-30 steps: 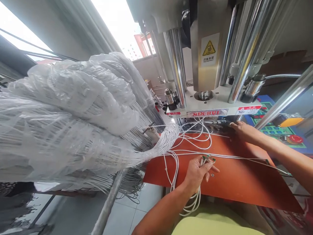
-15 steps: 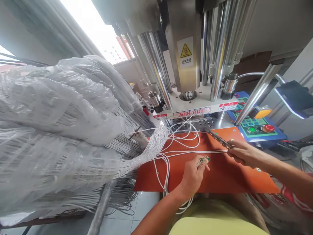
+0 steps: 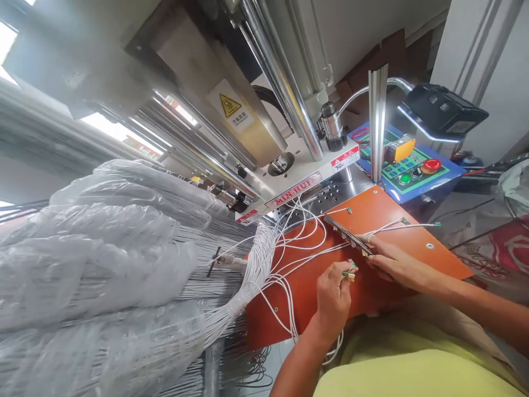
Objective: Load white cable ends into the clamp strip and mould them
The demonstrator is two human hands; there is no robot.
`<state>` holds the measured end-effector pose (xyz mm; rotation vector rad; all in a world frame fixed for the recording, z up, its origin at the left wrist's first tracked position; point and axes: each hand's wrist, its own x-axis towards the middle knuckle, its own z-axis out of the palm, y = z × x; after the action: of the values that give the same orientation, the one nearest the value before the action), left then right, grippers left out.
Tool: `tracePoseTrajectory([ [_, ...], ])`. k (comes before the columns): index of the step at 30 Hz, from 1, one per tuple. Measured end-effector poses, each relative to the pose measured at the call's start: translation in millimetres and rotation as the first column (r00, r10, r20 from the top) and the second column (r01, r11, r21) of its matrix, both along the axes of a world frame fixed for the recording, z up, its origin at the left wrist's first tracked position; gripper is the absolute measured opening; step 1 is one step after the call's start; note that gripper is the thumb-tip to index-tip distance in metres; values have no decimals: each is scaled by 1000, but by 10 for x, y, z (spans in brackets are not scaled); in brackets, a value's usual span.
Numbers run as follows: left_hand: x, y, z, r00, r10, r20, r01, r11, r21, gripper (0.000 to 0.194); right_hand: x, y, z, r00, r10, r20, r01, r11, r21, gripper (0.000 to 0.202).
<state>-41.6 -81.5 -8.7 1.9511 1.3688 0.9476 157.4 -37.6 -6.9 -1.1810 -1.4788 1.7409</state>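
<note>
My left hand [image 3: 334, 288] is closed in a pinch on small connectors [image 3: 349, 270] with green circuit boards at the ends of white cables. Over the orange work surface [image 3: 297, 309], my right hand [image 3: 390, 260] grips one end of a long, narrow metal fixture bar [image 3: 347, 236] with small parts along its edge. Its far end points toward the press, and the fingers hide its near end. White cables [image 3: 308, 255] pass beneath or behind the bar. Several end in little green boards [image 3: 404, 220] lying on the surface right of it.
A press [image 3: 293, 187] with metal columns and a high-temperature label stands ahead. Its blue control box [image 3: 425, 171] with buttons is at right, below a black lamp [image 3: 448, 110]. Plastic-wrapped cable bundles [image 3: 115, 259] fill the left. A tied bunch of white cables [image 3: 260, 259] hangs over the surface edge.
The view has turned and tilted. My right hand has brought the bar closer to my left hand. More green cable ends now show at right. My left hand still pinches the connectors.
</note>
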Motion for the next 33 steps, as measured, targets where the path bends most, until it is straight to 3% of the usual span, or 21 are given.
tracePoseTrajectory([
  [7,62,54,-26,991,-135,-6,136,991,18,17,-12,12,-39,999,17,50,-26,984,178,49],
  [20,119,87,-62,999,-42,-1,42,998,-37,18,-44,-29,-176,969,-43,242,-20,968,250,54],
  [28,203,61,-42,998,61,-10,-61,998,-13,15,-82,-59,-146,939,-25,343,-51,976,211,58],
  [30,226,88,5,997,81,13,-80,994,-70,15,-58,-46,-121,950,-28,310,-39,977,209,58],
  [33,214,160,94,985,82,149,-39,962,-270,17,-12,-26,-68,986,-25,165,-8,981,196,61],
])
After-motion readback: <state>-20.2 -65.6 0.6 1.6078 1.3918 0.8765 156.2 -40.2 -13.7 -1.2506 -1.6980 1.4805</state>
